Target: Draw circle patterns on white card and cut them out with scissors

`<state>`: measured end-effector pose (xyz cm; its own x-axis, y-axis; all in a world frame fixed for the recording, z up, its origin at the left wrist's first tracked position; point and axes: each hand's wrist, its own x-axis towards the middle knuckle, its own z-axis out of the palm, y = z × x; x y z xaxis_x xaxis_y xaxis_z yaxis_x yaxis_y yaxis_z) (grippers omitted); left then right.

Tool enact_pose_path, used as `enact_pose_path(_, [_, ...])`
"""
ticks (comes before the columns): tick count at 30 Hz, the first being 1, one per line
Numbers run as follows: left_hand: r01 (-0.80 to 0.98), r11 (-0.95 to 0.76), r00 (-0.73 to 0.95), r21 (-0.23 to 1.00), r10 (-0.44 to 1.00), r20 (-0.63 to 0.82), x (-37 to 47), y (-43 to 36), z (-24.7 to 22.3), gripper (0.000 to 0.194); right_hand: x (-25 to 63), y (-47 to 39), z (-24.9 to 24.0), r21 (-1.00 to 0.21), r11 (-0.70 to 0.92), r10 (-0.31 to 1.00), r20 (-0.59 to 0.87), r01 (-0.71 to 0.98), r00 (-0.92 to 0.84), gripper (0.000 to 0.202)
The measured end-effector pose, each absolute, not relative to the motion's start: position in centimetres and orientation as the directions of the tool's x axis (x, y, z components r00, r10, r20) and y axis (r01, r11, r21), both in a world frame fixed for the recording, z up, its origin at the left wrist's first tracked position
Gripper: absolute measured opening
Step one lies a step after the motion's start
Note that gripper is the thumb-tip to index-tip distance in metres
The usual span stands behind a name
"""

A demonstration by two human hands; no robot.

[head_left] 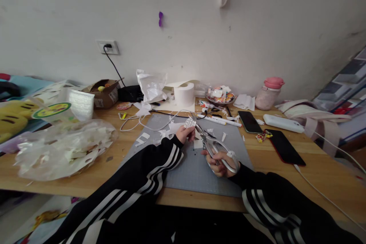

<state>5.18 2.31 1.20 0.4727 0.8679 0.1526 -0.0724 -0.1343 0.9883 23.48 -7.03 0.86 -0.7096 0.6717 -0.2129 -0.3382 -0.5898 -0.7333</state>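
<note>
Between the fingers of my left hand (185,134) is a small white piece with a dark honeycomb pattern (190,123), probably paper or card. My right hand (219,163) is wrapped round the handles of large silver scissors (212,143). Their blades point up and left, close to the right edge of the patterned piece; whether they touch it I cannot tell. Below both hands lies a grey cutting mat (197,177), with white paper scraps (142,139) scattered over it.
Markers (219,121) and a white cable (154,127) lie behind my hands. Two phones (286,146) and a power bank (283,122) are on the right, near a pink-lidded bottle (268,93). A plastic bag (63,150) spreads at left. A paper roll (183,95) stands at the back.
</note>
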Motion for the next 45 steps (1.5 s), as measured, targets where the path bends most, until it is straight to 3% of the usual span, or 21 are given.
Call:
enact_pose_path(17, [-0.03, -0.12, 0.446, 0.992, 0.887, 0.12, 4.9, 2.7, 0.7, 0.054, 23.0, -7.5, 1.4, -0.758, -0.571, 0.715, -0.271, -0.314, -0.644, 0.024])
enact_pose_path(26, [-0.023, -0.101, 0.424, 0.995, 0.9, 0.102, 5.0, 2.0, 1.6, 0.044, 22.9, -7.5, 1.6, -0.775, -0.558, 0.724, -0.28, -0.296, -0.63, 0.029])
enact_pose_path(30, [-0.023, -0.06, 0.432, 0.998, 0.9, 0.065, 5.0, 2.5, 0.9, 0.046, 22.9, -7.5, 1.6, -0.776, -0.558, 0.728, -0.287, -0.295, -0.623, 0.031])
enact_pose_path(38, [-0.006, 0.063, 0.44, 0.998, 0.897, -0.054, 5.0, 4.0, -0.1, 0.028, 22.8, -7.4, 1.5, -0.781, -0.558, 0.737, -0.309, -0.281, -0.601, 0.032])
enact_pose_path(45, [-0.025, 0.109, 0.415, 0.994, 0.906, -0.089, 5.0, 4.1, -0.2, 0.027, 22.6, -7.8, 2.4, -0.788, -0.56, 0.753, -0.354, -0.257, -0.555, 0.035])
